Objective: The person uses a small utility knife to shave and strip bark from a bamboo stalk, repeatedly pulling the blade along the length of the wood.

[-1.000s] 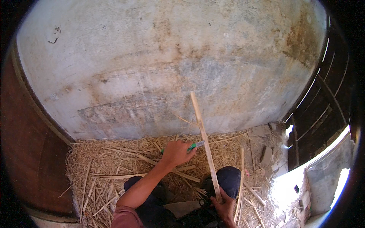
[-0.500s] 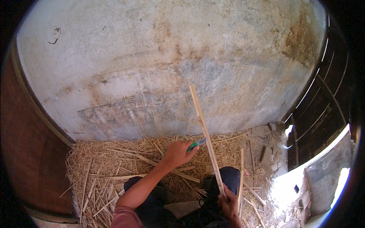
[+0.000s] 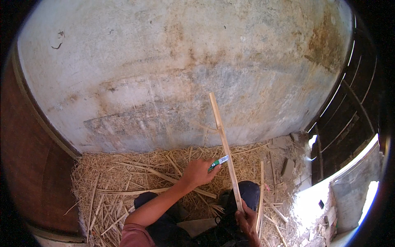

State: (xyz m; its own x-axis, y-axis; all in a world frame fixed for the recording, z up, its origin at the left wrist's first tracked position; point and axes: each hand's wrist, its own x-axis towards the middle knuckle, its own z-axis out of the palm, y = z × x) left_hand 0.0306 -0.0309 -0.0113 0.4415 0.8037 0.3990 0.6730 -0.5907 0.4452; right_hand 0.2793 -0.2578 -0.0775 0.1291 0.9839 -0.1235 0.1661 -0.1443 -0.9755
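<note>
Strip: 1 long pale wooden strip slants up from our lap, its top end in front of the stained wall, beyond the far edge of the floor.
Right hand: our right hand has its fingers wrapped round the strip's lower end, beside the knee. A firm, low hold like this should resist twisting.
Left hand: our left hand has its fingers closed round the green handle of the knife.
Blade: it lies at the strip's left edge, roughly midway along; we cannot tell whether it bites. A shallow angle should serve us best, since a steep 1 may dig in.
Sliver: 1 thin sliver juts from the strip's left side above the blade. Light, even strokes suit such thin wood.
Safety: we would aim strokes up the strip, away from the right hand and knee.
Top end: nothing appears to support it, so heavy pressure might make it flex.
Floor: shavings cover much of it, with loose strips toward its left edge, well apart from the blade.
</note>
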